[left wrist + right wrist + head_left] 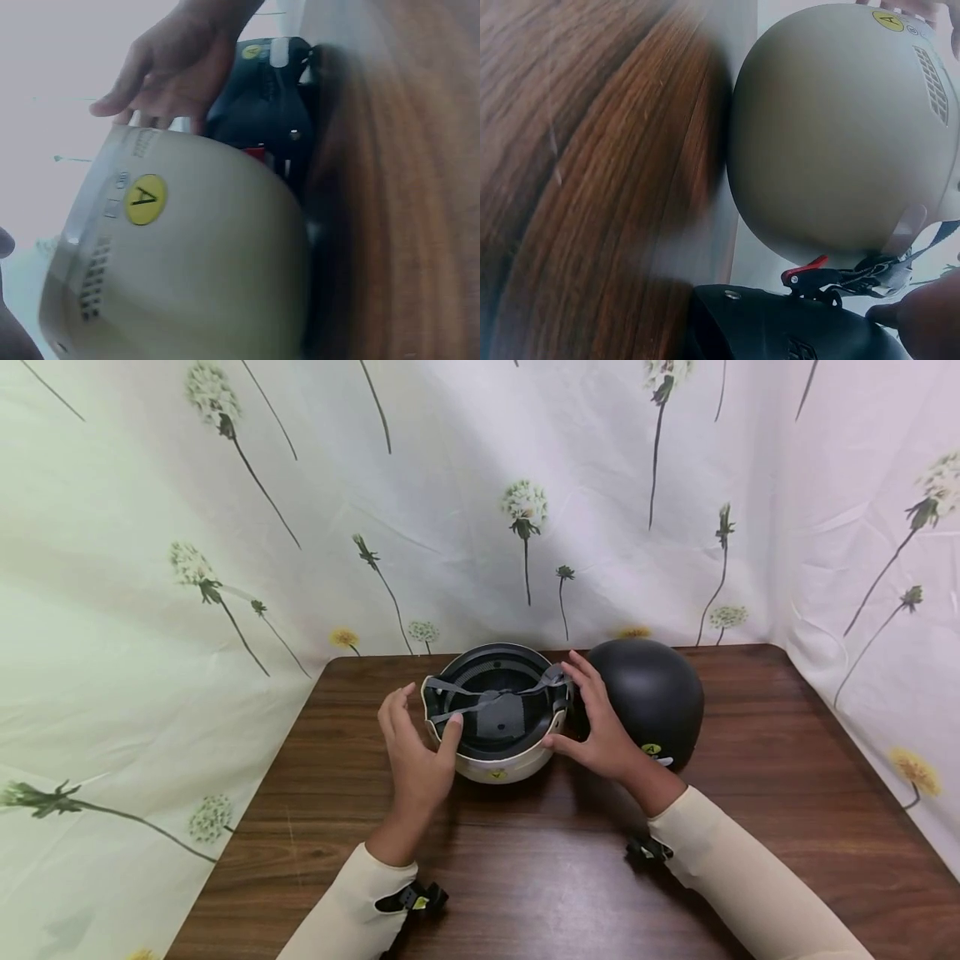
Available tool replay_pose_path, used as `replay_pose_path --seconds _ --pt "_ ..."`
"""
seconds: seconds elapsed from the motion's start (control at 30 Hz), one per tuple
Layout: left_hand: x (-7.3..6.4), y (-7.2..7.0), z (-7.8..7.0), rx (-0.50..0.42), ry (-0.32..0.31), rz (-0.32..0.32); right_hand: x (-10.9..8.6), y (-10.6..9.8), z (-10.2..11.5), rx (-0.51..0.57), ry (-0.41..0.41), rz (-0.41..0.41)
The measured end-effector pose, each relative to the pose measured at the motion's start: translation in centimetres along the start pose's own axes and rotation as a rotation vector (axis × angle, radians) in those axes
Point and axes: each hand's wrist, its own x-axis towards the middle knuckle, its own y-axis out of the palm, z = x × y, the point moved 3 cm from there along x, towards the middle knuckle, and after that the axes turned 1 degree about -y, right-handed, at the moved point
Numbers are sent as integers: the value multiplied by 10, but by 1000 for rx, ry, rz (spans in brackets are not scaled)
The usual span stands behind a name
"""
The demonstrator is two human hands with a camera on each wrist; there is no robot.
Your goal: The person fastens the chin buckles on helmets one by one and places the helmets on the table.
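Note:
A cream helmet [528, 766] lies upside down on the table, its black padded inside facing up and grey straps [551, 678] across the opening. Around its left side my left hand [418, 768] is spread, the thumb reaching over the near rim and the fingers along the outside. My right hand [606, 739] is at the right rim, fingertips by the strap there and thumb apart from the fingers. In the right wrist view, a buckle with a red tab [810, 265] hangs outside the shell, above a black helmet [780, 319].
Dome up, the black helmet [645, 693] stands close to the cream one's right side, partly behind my right hand. Both are on a brown wooden table [525, 877] near its back edge. A white cloth [465, 485] printed with dandelions hangs behind and at the sides.

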Motion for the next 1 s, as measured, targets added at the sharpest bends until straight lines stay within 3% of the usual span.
replay_pose_path --seconds 0.3,0.63,0.8,1.0 --pt "13 5 -26 34 95 50 -3 -4 2 -12 32 -14" --pt "25 26 -54 -20 233 179 -7 -5 8 -13 33 -21" --pt "30 39 -59 -63 207 293 -9 -4 9 -23 45 -25" --pt "38 52 -59 -71 109 405 -11 -3 10 -34 61 -29"
